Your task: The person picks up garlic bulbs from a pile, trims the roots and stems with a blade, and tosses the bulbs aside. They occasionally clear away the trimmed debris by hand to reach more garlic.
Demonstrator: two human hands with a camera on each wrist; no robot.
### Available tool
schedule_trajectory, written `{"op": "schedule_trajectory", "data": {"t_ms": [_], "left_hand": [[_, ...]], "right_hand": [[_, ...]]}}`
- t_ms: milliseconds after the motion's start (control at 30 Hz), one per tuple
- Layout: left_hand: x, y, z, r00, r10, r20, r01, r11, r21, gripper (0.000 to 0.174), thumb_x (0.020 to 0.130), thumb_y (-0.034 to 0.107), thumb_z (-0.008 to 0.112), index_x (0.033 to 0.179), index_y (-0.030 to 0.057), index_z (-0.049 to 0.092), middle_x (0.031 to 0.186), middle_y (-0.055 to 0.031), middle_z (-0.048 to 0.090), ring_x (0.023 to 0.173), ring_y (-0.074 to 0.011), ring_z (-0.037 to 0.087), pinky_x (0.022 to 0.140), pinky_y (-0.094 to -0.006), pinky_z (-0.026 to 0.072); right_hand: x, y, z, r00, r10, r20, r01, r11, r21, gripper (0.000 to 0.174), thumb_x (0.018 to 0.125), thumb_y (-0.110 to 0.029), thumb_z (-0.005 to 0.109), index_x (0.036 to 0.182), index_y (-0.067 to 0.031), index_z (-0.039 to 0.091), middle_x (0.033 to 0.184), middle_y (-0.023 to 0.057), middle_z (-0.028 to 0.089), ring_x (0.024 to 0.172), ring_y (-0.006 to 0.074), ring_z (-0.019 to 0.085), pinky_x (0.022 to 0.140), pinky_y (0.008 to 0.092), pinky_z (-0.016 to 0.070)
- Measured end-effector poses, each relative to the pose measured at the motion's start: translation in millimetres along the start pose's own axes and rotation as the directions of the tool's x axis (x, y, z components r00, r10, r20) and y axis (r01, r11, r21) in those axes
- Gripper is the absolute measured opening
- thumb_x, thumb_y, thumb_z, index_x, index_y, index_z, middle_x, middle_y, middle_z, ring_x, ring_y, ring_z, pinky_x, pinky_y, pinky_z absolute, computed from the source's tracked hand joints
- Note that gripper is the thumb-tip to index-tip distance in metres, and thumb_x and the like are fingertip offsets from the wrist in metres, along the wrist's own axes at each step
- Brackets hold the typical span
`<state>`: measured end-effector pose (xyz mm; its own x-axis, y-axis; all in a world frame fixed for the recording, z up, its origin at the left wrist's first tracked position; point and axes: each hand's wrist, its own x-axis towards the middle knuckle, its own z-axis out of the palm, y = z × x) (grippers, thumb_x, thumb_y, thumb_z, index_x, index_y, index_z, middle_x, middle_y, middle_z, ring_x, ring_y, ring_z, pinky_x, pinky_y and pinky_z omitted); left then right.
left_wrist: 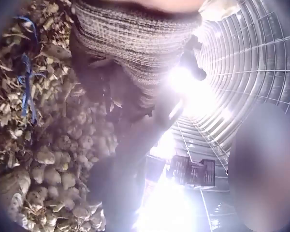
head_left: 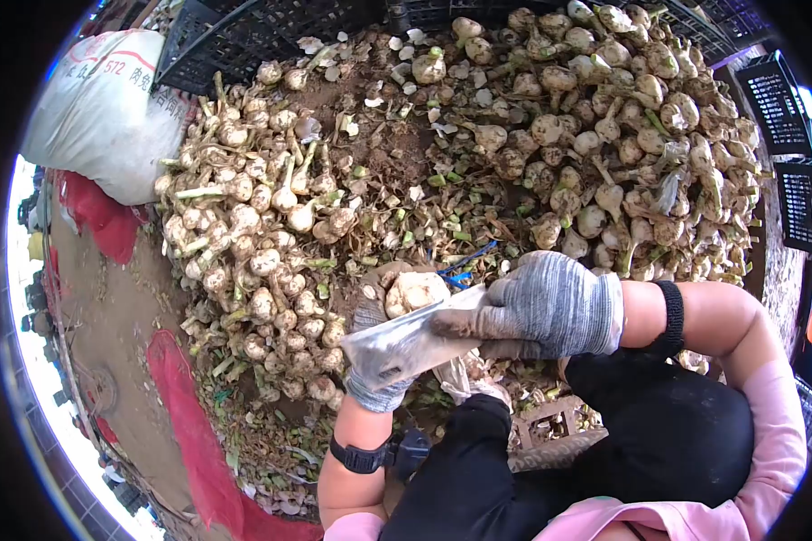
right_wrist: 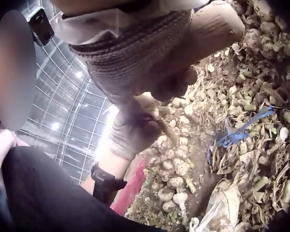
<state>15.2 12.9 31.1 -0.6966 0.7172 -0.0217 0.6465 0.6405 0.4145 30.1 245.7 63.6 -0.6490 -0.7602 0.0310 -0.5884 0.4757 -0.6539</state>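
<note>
My right hand (head_left: 555, 307), in a grey knit glove, grips a broad-bladed knife (head_left: 397, 347), its flat blade smeared with dirt. The blade slants down leftward across my left hand (head_left: 368, 316), also gloved, and covers part of its palm. That left hand holds a pale garlic bulb (head_left: 415, 293), cut side showing, just above the blade in the head view. In the right wrist view the left hand (right_wrist: 130, 133) lies close under the right hand (right_wrist: 135, 63). The left wrist view shows the left glove (left_wrist: 135, 53) dark and blurred against glare.
Garlic with stems is heaped at left (head_left: 253, 225) and in a larger pile at right (head_left: 604, 135). Trimmings and blue twine (head_left: 465, 266) lie between. Around them are a white sack (head_left: 108, 108), black crates (head_left: 253, 41) and red netting (head_left: 189, 433).
</note>
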Motion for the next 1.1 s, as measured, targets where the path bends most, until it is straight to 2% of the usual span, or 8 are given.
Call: {"op": "schedule_trajectory", "data": {"t_ms": [300, 500, 533, 633, 767, 967, 1033, 1100], "left_hand": [[4.1, 26.5, -11.7, 0.942, -0.324, -0.085, 0.177, 0.695, -0.697, 0.065, 0.058, 0.048, 0.081, 0.110, 0.0143, 0.061, 0.106, -0.0050, 0.061, 0.104, -0.0220, 0.055, 0.095, -0.0384, 0.0404], [-5.0, 21.2, 15.8, 0.962, 0.093, -0.257, -0.092, 0.996, 0.015, 0.045, 0.069, 0.030, 0.078, 0.104, 0.0132, 0.055, 0.084, -0.0024, 0.061, 0.077, -0.0165, 0.061, 0.067, -0.0348, 0.0520], [-2.6, 30.5, 11.9, 0.883, -0.261, -0.389, -0.027, 0.801, -0.598, 0.058, 0.068, 0.021, 0.080, 0.114, 0.0089, 0.046, 0.092, -0.0073, 0.059, 0.075, -0.0158, 0.061, 0.057, -0.0308, 0.0528], [-12.5, 22.9, 2.8, 0.919, -0.390, -0.058, 0.181, 0.548, -0.817, 0.073, 0.064, 0.038, 0.084, 0.115, 0.0049, 0.043, 0.100, -0.0102, 0.052, 0.086, -0.0207, 0.058, 0.069, -0.0319, 0.0512], [-11.8, -0.4, -0.4, 0.998, 0.056, -0.038, -0.068, 0.843, -0.534, 0.051, 0.073, 0.036, 0.077, 0.105, 0.0058, 0.052, 0.095, -0.0101, 0.056, 0.087, -0.0251, 0.059, 0.077, -0.0361, 0.0490], [6.7, 14.6, -3.8, 0.938, 0.345, 0.044, -0.320, 0.906, -0.277, 0.034, 0.081, 0.041, 0.062, 0.084, 0.0067, 0.062, 0.081, -0.0115, 0.059, 0.081, -0.0277, 0.059, 0.076, -0.0423, 0.0464], [0.8, 15.1, -22.1, 0.930, 0.362, 0.062, -0.344, 0.918, -0.197, 0.024, 0.076, 0.031, 0.067, 0.066, 0.0090, 0.062, 0.066, -0.0065, 0.058, 0.066, -0.0239, 0.060, 0.053, -0.0348, 0.0477], [-16.4, -2.1, -23.3, 0.985, 0.005, 0.175, 0.053, 0.942, -0.330, 0.023, 0.080, 0.028, 0.064, 0.069, 0.0081, 0.060, 0.070, -0.0056, 0.059, 0.063, -0.0210, 0.060, 0.046, -0.0323, 0.0448]], "right_hand": [[-0.7, -8.1, -2.4, 1.000, -0.022, 0.004, 0.022, 1.000, -0.017, 0.062, 0.084, -0.039, 0.058, 0.141, -0.0250, 0.036, 0.062, 0.0063, 0.050, 0.046, 0.0258, 0.053, 0.041, 0.0375, 0.0403], [-21.8, 11.3, 11.5, 0.996, 0.085, 0.012, -0.083, 0.991, -0.107, 0.057, 0.086, -0.029, 0.060, 0.139, -0.0244, 0.041, 0.063, 0.0045, 0.054, 0.046, 0.0203, 0.054, 0.043, 0.0336, 0.0438], [-37.5, 36.2, 22.4, 0.979, 0.184, -0.088, -0.188, 0.981, -0.037, 0.054, 0.088, -0.030, 0.059, 0.138, -0.0208, 0.043, 0.068, 0.0072, 0.058, 0.050, 0.0209, 0.058, 0.047, 0.0331, 0.0469], [-71.1, 67.2, 15.2, 0.838, 0.523, -0.155, -0.494, 0.848, 0.190, 0.050, 0.094, -0.033, 0.050, 0.139, -0.0118, 0.039, 0.087, 0.0168, 0.066, 0.076, 0.0302, 0.067, 0.066, 0.0359, 0.0540], [-51.4, 37.4, -3.6, 0.922, 0.388, 0.003, -0.331, 0.781, 0.529, 0.054, 0.096, -0.034, 0.047, 0.141, -0.0077, 0.035, 0.126, 0.0199, 0.055, 0.116, 0.0298, 0.054, 0.095, 0.0357, 0.0431], [-24.9, 17.6, -6.3, 0.975, 0.160, 0.155, -0.223, 0.706, 0.672, 0.052, 0.096, -0.031, 0.048, 0.140, -0.0057, 0.037, 0.127, 0.0181, 0.055, 0.119, 0.0247, 0.052, 0.098, 0.0328, 0.0403], [-30.9, 27.1, -12.8, 0.882, 0.337, 0.329, -0.471, 0.618, 0.630, 0.051, 0.096, -0.035, 0.048, 0.138, -0.0066, 0.040, 0.123, 0.0185, 0.058, 0.115, 0.0273, 0.055, 0.096, 0.0333, 0.0427], [-57.3, 61.9, -4.8, 0.625, 0.654, 0.425, -0.780, 0.504, 0.371, 0.050, 0.093, -0.036, 0.048, 0.138, -0.0142, 0.041, 0.101, 0.0189, 0.065, 0.090, 0.0276, 0.064, 0.082, 0.0361, 0.0482]]}}
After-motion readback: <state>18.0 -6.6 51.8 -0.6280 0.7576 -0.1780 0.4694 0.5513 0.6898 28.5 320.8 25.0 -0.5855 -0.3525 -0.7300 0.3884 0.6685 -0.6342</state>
